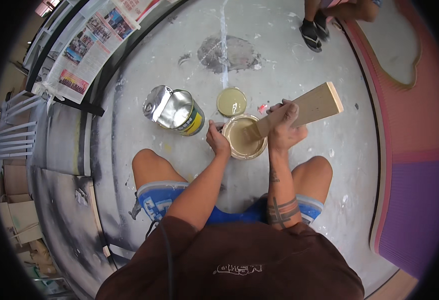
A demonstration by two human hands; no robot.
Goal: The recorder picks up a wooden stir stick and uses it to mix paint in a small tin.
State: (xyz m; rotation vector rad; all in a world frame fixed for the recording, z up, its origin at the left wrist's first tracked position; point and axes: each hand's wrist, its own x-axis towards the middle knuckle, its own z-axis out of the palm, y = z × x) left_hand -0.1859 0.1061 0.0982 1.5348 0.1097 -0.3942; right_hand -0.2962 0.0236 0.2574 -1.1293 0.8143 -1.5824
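A round can (245, 157) of beige paint stands on the floor between my knees. My left hand (218, 138) is closed around its left side, near the rim. A flat wooden board (315, 105) is gripped in my right hand (287, 129), with its fingers wrapped around the lower part. The board tilts up to the right, its lower end dipping into the beige paint (240, 144). Just beyond the can lies a round lid (231, 102) with a paint-coloured face. To the left is a larger metal tin (195, 121), its silver top (157, 103) bent back; its shiny inside shows.
The grey floor (289, 65) is stained and paint-spotted. Another person's sandalled foot (311, 37) is at the far right. Pink and purple panels (414, 200) line the right side. Newspaper (92, 47) covers a surface at upper left, above a white slatted rack (22, 130).
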